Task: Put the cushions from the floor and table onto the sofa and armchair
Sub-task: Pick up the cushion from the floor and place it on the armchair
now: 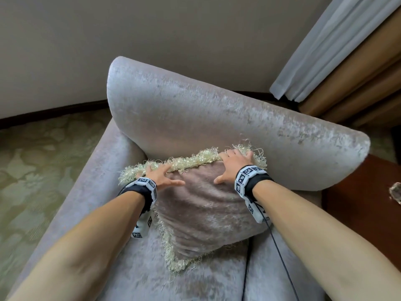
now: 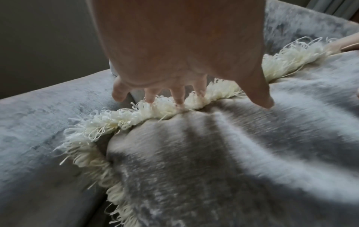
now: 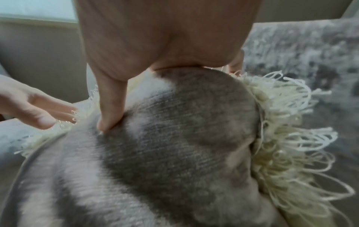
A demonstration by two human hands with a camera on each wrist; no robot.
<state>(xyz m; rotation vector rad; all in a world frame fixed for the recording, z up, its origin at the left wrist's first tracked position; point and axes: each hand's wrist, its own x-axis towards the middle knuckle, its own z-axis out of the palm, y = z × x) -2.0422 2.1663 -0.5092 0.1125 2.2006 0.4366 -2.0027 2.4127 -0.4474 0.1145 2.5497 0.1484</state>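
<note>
While the fringed cushion (image 1: 201, 211) leans on the armchair (image 1: 217, 118) backrest, its top edge runs from left hand (image 1: 161, 175) to right hand (image 1: 235, 165); the left lies released on the fringe, and the right's grip clasps the upper corner.

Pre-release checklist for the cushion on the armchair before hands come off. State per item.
1. cushion on armchair seat: ok.
2. Top edge leaning on the backrest: ok.
3. left hand spread on the top fringe, not clamped: ok.
4. right hand released: not ok, thumb and fingers pinch the top corner.
5. Cushion stays up unsupported: cannot tell.
6. Wrist cable clear of cushion: cannot tell.
</note>
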